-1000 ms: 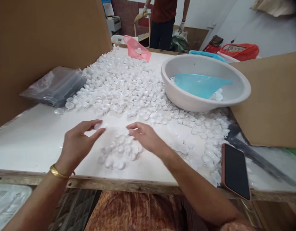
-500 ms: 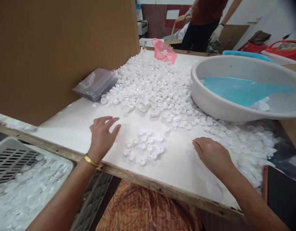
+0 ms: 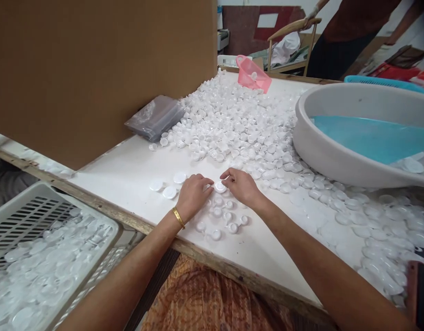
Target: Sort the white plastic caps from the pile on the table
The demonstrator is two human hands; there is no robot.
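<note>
My left hand (image 3: pixel 193 193) and my right hand (image 3: pixel 241 185) meet over a small cluster of white plastic caps (image 3: pixel 224 218) near the table's front edge. Both pinch one white cap (image 3: pixel 220 186) between their fingertips. A gold bangle sits on my left wrist. Three flat white discs (image 3: pixel 169 185) lie just left of my left hand. A large heap of white caps (image 3: pixel 232 124) covers the table beyond my hands. More flat white lids (image 3: pixel 370 225) spread to the right.
A grey basin (image 3: pixel 322 151) with a blue scoop (image 3: pixel 367 138) stands at right. A pink scoop (image 3: pixel 253 73) lies far back. Cardboard wall (image 3: pixel 94 69) and clear bags (image 3: pixel 157 117) at left. A basket of lids (image 3: pixel 29 262) sits lower left. Another person stands behind the table.
My right hand came back from the lids at right to the small cluster. My left hand moved right to meet it. Three flat discs now lie where my left hand was. The view panned left.
</note>
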